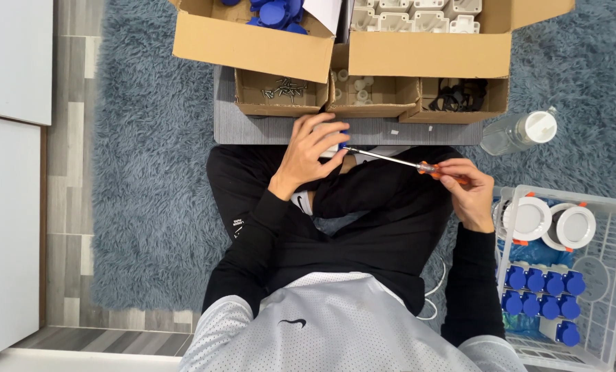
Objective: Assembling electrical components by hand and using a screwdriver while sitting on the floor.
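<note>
My left hand (309, 153) is closed around a small white and blue part (340, 141), mostly hidden by the fingers, held above my crossed legs. In my right hand (465, 184) is a screwdriver (397, 161) with an orange handle. Its thin metal shaft points left, and the tip touches the part in my left hand. Both arms wear black sleeves.
A grey mat (253, 127) carries three small cardboard trays: screws (283, 89), white pieces (358, 90), black rings (459, 95). Behind stand larger boxes of blue caps (273, 12) and white housings (418, 14). A plastic bottle (518, 132) lies right. A white wire basket (614, 227) holds blue and white assembled parts.
</note>
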